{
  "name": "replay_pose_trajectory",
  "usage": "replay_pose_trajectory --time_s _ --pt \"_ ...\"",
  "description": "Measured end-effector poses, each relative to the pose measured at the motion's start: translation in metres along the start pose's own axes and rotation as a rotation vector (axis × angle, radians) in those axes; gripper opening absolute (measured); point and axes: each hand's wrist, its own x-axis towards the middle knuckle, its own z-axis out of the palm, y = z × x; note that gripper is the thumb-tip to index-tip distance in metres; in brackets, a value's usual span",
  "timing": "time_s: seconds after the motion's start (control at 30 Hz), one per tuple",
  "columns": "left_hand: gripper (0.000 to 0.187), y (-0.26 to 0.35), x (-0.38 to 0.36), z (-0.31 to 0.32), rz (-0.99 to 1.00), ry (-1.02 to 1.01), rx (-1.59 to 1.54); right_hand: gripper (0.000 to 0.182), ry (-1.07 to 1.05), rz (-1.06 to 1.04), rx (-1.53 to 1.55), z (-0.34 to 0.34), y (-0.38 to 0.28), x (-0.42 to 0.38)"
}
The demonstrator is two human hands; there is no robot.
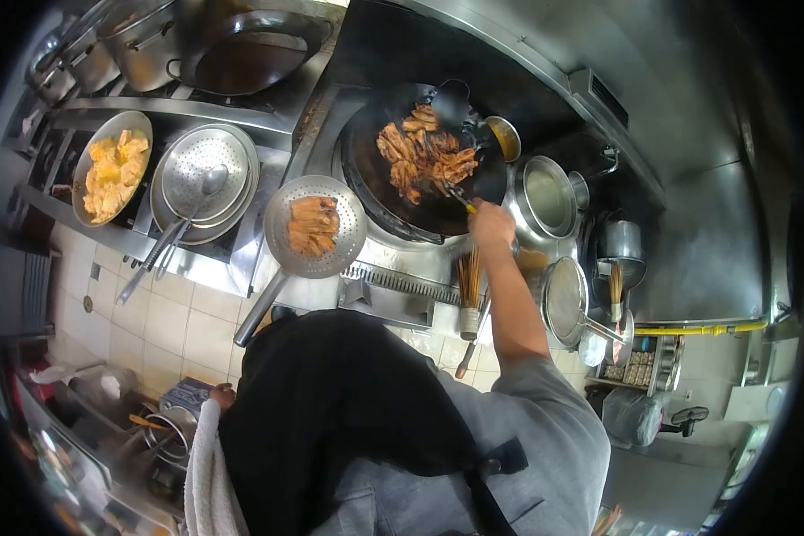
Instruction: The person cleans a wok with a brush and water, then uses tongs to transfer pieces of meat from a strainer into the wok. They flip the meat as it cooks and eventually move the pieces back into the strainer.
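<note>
My right hand (491, 225) is closed around the yellow-marked handle of metal tongs (461, 198). The tongs' tips reach browned meat pieces (420, 152) lying in a large dark wok (362, 165). Left of the wok, a perforated strainer (281, 219) with a long dark handle holds several more browned strips of meat (313, 228). Low on the left, only a bit of my left hand (223, 396) shows beside a white towel (207, 464); its fingers are hidden.
A pan of yellow-coated chunks (112, 170) and stacked strainers (207, 170) sit on the left burners. Behind stands another big wok (250, 67). Right of my arm are a metal pot (548, 196), a bamboo brush (469, 290) and a mesh skimmer (565, 302).
</note>
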Motion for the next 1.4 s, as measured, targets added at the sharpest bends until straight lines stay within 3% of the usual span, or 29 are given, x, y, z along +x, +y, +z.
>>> replay_pose_trajectory --time_s 0.07,0.1,0.2,0.23,0.3,0.37,0.4,0.5,0.6,0.63,0.7,0.8,0.9,1.03,1.13,1.2,1.27,1.3,1.4 --pt "0.030 0.008 -0.005 0.002 -0.297 0.122 -0.329 0.049 0.047 0.035 0.120 -0.015 0.018 -0.014" --pt "0.031 0.096 -0.054 -0.042 -0.428 0.222 -0.498 0.049 0.046 0.032 0.117 -0.016 0.027 -0.018" --pt "0.032 0.128 -0.063 -0.056 -0.510 0.213 -0.551 0.055 0.145 0.018 0.210 -0.018 0.052 -0.019" --pt "0.032 0.124 -0.061 -0.055 -0.509 0.214 -0.551 0.052 0.072 0.015 0.389 -0.017 0.061 -0.016" --pt "0.034 0.073 -0.031 -0.030 -0.368 0.163 -0.089 0.051 0.003 0.013 0.569 -0.018 0.065 -0.009" --pt "0.038 0.004 0.007 0.009 -0.276 0.162 -0.147 0.049 -0.403 0.259 0.745 -0.018 0.068 0.000" --pt "0.041 -0.004 0.012 0.015 -0.231 0.159 -0.176 0.049 -0.402 0.264 0.745 -0.002 0.073 0.004" --pt "0.043 -0.002 0.011 0.012 -0.255 0.136 -0.075 0.055 -0.099 0.125 0.205 0.023 0.077 0.008" --pt "0.044 -0.012 0.011 0.012 -0.284 0.053 -0.109 0.059 -0.082 0.141 0.242 -0.025 0.048 -0.019" --pt "0.044 -0.003 0.007 0.006 -0.157 0.027 0.015 0.059 0.022 0.114 0.211 0.006 0.054 -0.006" --pt "0.043 -0.001 0.001 0.002 0.101 0.023 0.269 0.058 -0.017 0.084 0.136 0.035 0.043 0.013" --pt "0.041 0.009 -0.005 0.003 -0.371 0.158 -0.127 0.051 -0.071 0.069 0.101 0.025 0.017 -0.002" --pt "0.040 0.005 0.005 -0.003 -0.326 0.160 -0.205 0.041 -0.123 0.087 0.059 0.009 -0.005 -0.004" --pt "0.038 -0.012 0.000 0.015 -0.221 0.069 -0.279 0.041 -0.132 0.112 0.131 0.017 -0.031 0.028" --pt "0.039 -0.007 -0.007 0.013 -0.149 0.213 -0.099 0.044 -0.103 0.081 0.127 -0.027 -0.021 0.017" --pt "0.042 -0.010 -0.011 0.014 -0.177 0.240 -0.184 0.047 -0.114 0.070 0.071 -0.032 -0.019 0.014" --pt "0.042 -0.018 -0.012 0.023 -0.251 0.129 -0.213 0.036 -0.076 -0.067 0.015 -0.009 -0.017 0.018" --pt "0.043 -0.020 -0.007 0.021 -0.192 0.055 -0.096 0.036 -0.080 -0.068 0.012 0.001 -0.016 0.019" --pt "0.044 -0.013 -0.004 0.021 -0.223 0.087 -0.150 0.049 -0.134 -0.001 0.058 0.000 -0.016 0.029"
